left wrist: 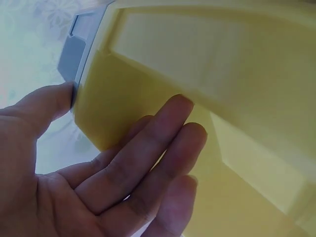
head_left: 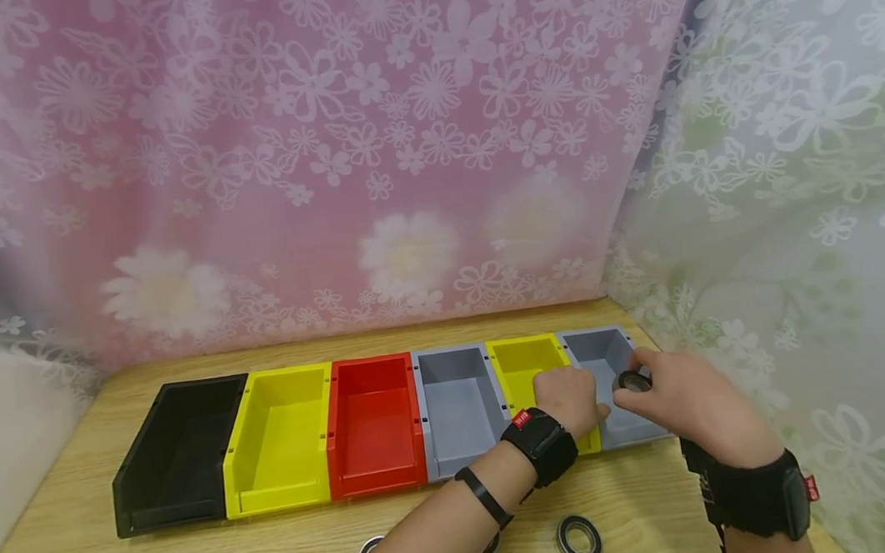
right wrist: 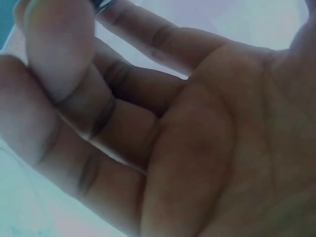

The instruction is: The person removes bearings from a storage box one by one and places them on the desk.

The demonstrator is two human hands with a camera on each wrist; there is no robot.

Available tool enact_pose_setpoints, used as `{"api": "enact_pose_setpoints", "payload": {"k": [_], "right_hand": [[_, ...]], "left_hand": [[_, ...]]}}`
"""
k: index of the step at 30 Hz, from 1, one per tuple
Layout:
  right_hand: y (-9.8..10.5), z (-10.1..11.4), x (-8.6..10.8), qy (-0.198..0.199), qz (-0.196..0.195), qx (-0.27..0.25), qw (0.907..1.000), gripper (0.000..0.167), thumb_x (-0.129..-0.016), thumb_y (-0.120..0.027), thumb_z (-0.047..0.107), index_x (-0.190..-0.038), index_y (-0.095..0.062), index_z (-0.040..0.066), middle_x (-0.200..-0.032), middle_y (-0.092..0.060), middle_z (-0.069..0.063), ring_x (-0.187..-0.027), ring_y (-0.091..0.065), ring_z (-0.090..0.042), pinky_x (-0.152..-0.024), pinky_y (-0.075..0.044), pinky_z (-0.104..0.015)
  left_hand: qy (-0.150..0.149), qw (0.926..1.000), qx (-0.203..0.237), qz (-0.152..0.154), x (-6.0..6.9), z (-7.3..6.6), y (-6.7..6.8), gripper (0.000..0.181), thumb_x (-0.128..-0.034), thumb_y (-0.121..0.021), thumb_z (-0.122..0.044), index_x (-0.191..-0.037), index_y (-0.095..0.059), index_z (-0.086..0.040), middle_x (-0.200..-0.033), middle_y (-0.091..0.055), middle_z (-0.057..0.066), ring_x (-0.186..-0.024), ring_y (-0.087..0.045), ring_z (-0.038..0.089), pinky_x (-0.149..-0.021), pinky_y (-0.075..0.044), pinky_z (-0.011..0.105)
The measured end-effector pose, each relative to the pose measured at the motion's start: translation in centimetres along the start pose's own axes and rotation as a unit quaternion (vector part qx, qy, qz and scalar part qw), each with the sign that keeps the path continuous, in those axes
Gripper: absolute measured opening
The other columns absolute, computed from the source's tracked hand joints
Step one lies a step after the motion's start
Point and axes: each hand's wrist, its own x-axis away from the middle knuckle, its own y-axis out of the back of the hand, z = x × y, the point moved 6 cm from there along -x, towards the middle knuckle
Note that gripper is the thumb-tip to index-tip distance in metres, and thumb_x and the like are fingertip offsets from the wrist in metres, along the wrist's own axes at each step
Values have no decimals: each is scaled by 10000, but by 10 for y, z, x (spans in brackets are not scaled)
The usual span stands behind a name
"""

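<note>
My right hand (head_left: 693, 401) pinches a ball bearing (head_left: 634, 382), a dark ring with a metal rim, between thumb and fingers. The bearing is held over the rightmost grey bin (head_left: 597, 352); in the right wrist view only a sliver of metal shows at the top. My left hand (head_left: 571, 393) hovers at the front of the neighbouring yellow bin (head_left: 518, 358). Its fingers (left wrist: 165, 133) are loosely bent and hold nothing, while the thumb appears to touch the edge where the yellow and grey bins meet.
To the left, the row continues with a grey bin (head_left: 460, 409), a red bin (head_left: 375, 422), a yellow bin (head_left: 281, 431) and a black bin (head_left: 185, 457). Several bearings lie in front, one bearing (head_left: 564, 542) between my arms. Floral curtains hang behind and right.
</note>
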Motion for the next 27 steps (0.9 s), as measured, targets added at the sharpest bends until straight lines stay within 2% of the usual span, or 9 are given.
{"api": "enact_pose_setpoints", "payload": {"k": [4, 8, 12, 15, 20, 27], "right_hand": [[-6, -5, 14, -83, 11, 265, 9996, 455, -926, -664, 331, -1198, -621, -31, -832, -636, -21, -639, -522, -175, -600, -425, -383], [-20, -15, 20, -78, 45, 372, 9993, 403, -916, -673, 324, -1128, -637, -17, -761, -604, 10, -601, -504, -160, -584, -421, -363], [-41, -29, 22, -183, 445, 177, 9987, 338, -918, -665, 299, -1060, -609, -2, -754, -575, -12, -608, -472, -165, -593, -381, -371], [-59, -42, 25, -370, 788, -29, 9962, 265, -919, -661, 279, -975, -560, 40, -714, -479, -24, -609, -397, -175, -603, -322, -388], [-85, -60, 28, -595, 1035, -75, 9928, 239, -894, -668, 251, -875, -495, 87, -690, -346, -13, -615, -316, -173, -606, -285, -381], [-106, -74, 28, -760, 1015, -202, 9917, 239, -804, -718, 219, -834, -519, 89, -696, -487, -22, -610, -429, -181, -588, -321, -345]], "left_hand": [[-37, 10000, 24, -67, 1, 1, 2, 567, -917, -667, -648, -575, -598, -201, -494, -343, -48, -469, -486, 94, -463, -359, 269], [-51, 9999, 32, -153, 2, 1, 3, 567, -909, -678, -648, -571, -595, -200, -488, -337, -48, -459, -476, 93, -452, -354, 267], [-42, 9999, 32, -152, 3, 2, 2, 580, -909, -676, -650, -561, -583, -194, -483, -310, -44, -440, -452, 95, -439, -341, 262], [-39, 9999, 32, -129, 3, 1, 1, 581, -911, -672, -651, -566, -581, -192, -487, -295, -40, -441, -455, 97, -438, -334, 261], [14, 9999, -36, -106, 4, 1, 1, 578, -906, -671, -660, -572, -583, -197, -489, -293, -40, -455, -481, 92, -443, -340, 258], [25, 10000, -37, -86, 4, 1, 1, 588, -904, -673, -663, -563, -577, -193, -487, -286, -36, -450, -484, 95, -435, -343, 258]]}}
